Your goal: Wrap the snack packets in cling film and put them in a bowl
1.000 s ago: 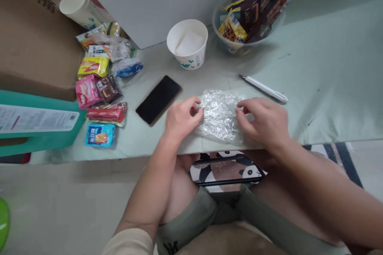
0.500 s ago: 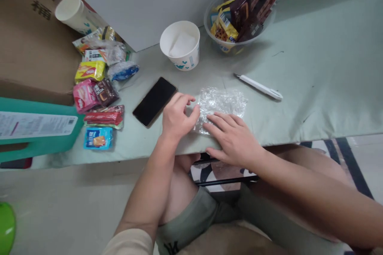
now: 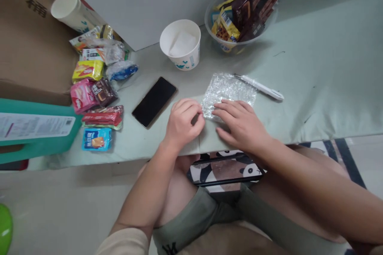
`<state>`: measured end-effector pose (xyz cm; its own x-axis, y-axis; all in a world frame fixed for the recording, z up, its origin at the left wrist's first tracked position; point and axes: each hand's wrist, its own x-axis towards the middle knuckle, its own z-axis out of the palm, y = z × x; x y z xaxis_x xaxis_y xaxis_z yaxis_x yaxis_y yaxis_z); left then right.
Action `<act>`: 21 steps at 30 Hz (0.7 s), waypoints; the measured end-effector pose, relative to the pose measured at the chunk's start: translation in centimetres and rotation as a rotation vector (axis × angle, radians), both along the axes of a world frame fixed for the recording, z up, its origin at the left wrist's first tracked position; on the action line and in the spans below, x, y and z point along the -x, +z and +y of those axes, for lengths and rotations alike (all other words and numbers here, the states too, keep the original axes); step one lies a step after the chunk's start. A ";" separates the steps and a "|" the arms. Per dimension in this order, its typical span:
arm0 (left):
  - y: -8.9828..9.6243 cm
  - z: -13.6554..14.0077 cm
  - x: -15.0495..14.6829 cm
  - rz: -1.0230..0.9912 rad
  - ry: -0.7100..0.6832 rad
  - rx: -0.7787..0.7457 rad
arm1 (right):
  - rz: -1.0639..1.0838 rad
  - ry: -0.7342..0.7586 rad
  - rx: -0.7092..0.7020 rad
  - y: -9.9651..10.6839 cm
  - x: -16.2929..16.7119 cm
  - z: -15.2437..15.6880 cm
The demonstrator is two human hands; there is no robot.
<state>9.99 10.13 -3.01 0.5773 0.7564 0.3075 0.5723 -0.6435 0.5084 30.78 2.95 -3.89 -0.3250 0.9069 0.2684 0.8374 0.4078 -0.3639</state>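
A crinkled clear plastic sheet [image 3: 223, 89] lies on the cloth-covered table in front of me. My left hand [image 3: 185, 121] is at its lower left edge, thumb and fingers closed in a pinch there. The pinched bit of plastic is mostly hidden by the fingers. Flat on the lower part of the sheet rests my right hand [image 3: 241, 123], its fingers stretched out and thumb apart. The sheet's upper right edge reaches a white pen [image 3: 261, 87]. Left of my left hand lies a dark phone [image 3: 154, 101].
A white paper cup [image 3: 181, 61] with something white inside stands behind the phone. A clear bowl [image 3: 209, 28] of wrapped snacks is at the back. More snack packs [image 3: 97, 139], paper cups [image 3: 64, 6], a cardboard box [image 3: 32, 51] and a green box [image 3: 38, 107] are left.
The plastic sheet has shifted right and away from me, now reaching the pen. My left hand has moved right and closed its fingers at the edge; my right hand has slid slightly right and forward.
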 end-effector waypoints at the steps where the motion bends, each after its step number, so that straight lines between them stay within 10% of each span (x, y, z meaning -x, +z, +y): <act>1: 0.1 0.0 0.0 0.009 -0.020 0.018 | 0.000 -0.016 -0.010 0.0 0.0 0.1; 7: -0.1 0.0 -0.4 0.173 -0.123 0.073 | 0.022 -0.123 -0.028 0.0 0.0 0.4; 21: -0.1 0.6 0.5 -0.309 0.142 0.093 | 0.266 -0.122 -0.034 0.4 -0.8 0.3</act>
